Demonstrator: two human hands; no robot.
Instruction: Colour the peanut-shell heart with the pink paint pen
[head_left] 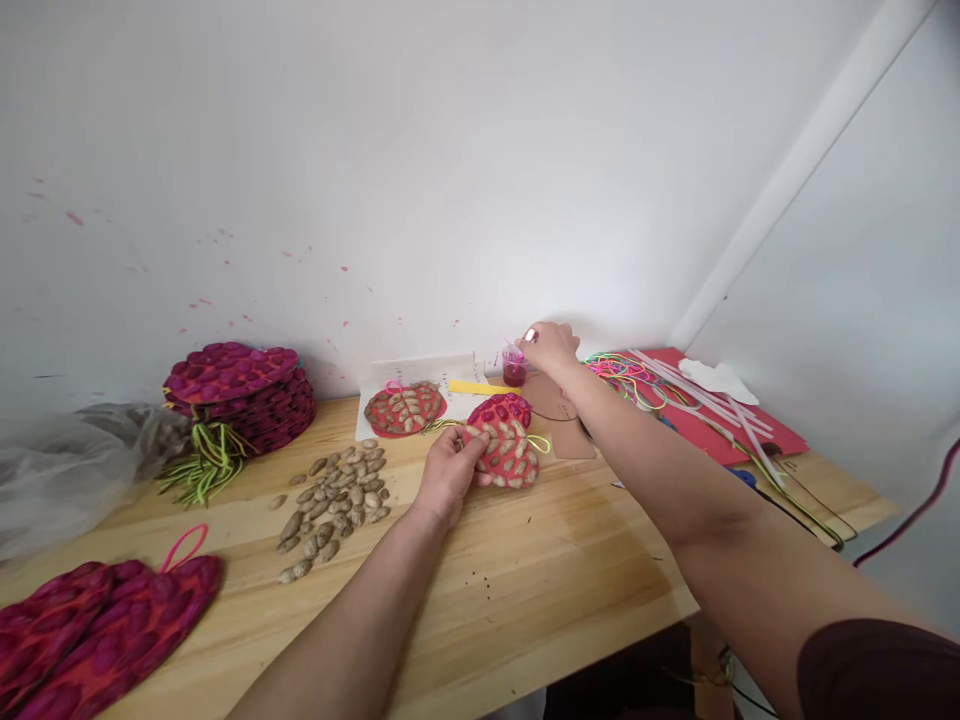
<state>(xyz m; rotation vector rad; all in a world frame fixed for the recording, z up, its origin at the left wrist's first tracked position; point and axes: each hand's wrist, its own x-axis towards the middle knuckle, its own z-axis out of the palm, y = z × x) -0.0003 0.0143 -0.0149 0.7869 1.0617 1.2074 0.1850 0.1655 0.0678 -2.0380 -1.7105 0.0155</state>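
My left hand pinches the edge of a red disc covered in tan, peanut-like shells, tilted above the table. Its upper part is coloured magenta, and a yellow-green string loop sticks out at its right side. My right hand is closed over a small clear cup of dark pink liquid near the wall. A small whitish bit shows at its fingertips; what it grips is mostly hidden. Behind my left hand, another shell-covered disc with a pink loop lies on a white sheet.
Loose shells spread left of my left arm. Magenta discs are stacked by the wall, and more magenta pieces lie front left beside a plastic bag. Coloured cords, white strips and red card lie right.
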